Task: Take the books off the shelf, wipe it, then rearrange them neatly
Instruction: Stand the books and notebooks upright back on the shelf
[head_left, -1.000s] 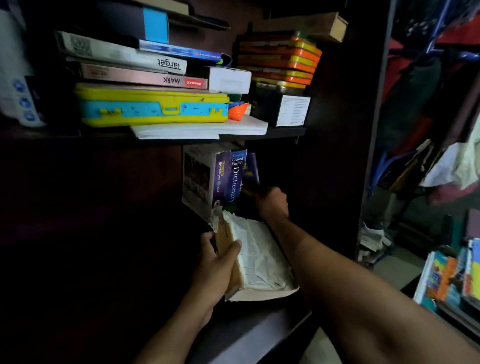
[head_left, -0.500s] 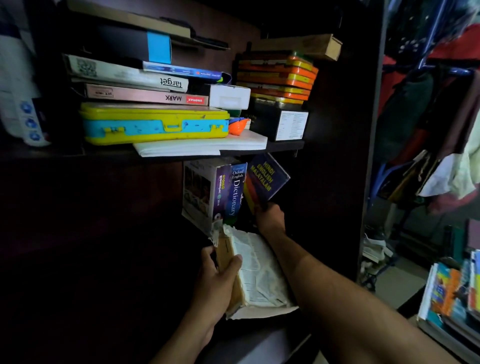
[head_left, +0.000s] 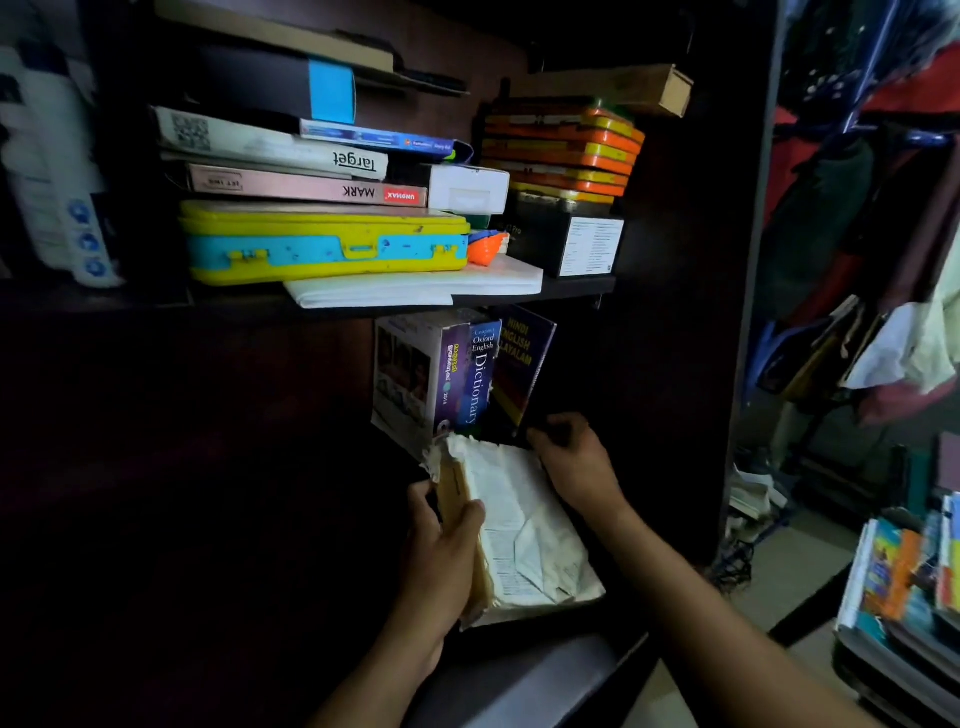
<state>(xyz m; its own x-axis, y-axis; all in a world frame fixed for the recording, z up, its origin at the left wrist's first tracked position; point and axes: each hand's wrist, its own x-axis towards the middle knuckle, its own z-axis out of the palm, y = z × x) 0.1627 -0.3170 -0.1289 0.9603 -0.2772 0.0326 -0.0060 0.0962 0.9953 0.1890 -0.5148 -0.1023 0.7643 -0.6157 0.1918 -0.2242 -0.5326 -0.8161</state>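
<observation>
Books stand upright under the upper shelf (head_left: 571, 287), spines facing out: a glossy Oxford dictionary (head_left: 480, 379) and, leaning against it on the right, a thin dark Hindi-English-Malayalam book (head_left: 524, 364). Just below the dictionary lies a coverless old book (head_left: 519, 530) (pages creased, edges frayed), long axis running away from the person. The left hand (head_left: 447, 561) grips its spine side. The right hand (head_left: 571, 462), nearer the leaning book, has fingers curled at its foot; whether it grasps, I cannot tell.
</observation>
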